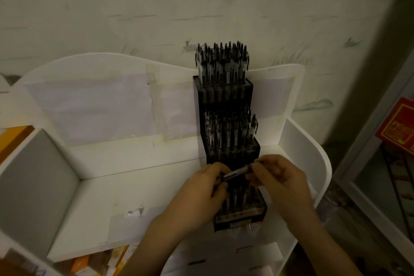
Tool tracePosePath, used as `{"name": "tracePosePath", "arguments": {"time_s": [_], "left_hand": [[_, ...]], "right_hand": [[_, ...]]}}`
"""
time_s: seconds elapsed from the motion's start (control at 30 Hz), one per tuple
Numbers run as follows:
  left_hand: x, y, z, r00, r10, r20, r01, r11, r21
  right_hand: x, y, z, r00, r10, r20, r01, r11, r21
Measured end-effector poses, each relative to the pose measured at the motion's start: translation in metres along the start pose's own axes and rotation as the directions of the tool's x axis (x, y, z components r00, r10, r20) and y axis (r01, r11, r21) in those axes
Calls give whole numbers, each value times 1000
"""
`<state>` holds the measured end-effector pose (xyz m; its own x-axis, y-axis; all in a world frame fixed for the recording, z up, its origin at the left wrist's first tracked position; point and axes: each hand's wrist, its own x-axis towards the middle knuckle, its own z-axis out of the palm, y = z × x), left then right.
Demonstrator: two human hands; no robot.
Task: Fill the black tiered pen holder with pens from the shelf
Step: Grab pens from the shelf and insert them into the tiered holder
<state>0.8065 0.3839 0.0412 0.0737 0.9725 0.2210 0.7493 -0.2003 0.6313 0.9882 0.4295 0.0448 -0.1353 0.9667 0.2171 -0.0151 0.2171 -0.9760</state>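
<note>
White shelf (125,188) walls box in the black tiered pen holder (226,94) at right, with bare shelf floor open to its left. Over the lowest tier, the left hand (201,190) and right hand (280,181) pinch one pen (238,172) by its ends, its long axis lying nearly level, rising slightly rightward. Fingers hide the pen's tips, and the dim light blurs the lowest tier's contents.

One black tiered pen holder (226,94) stands on one white shelf (125,188), showing three tiers. The top and middle tiers are each packed with pens, too dense and dim to count. Two hands are in view, a left hand (201,188) and a right hand (282,184), with one pen (238,172) between them.
</note>
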Motion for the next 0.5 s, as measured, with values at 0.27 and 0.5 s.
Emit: {"name": "tracePosePath", "arguments": {"time_s": [0.27,0.5], "left_hand": [[-1,-4,-1,986,102,-133,-71,973,221],[1,0,2,984,105,-147,-72,974,215]], "right_hand": [[5,-11,-24,940,-308,-150,271,936,-223],[-1,1,-25,902,-431,29,393,792,-467]]}}
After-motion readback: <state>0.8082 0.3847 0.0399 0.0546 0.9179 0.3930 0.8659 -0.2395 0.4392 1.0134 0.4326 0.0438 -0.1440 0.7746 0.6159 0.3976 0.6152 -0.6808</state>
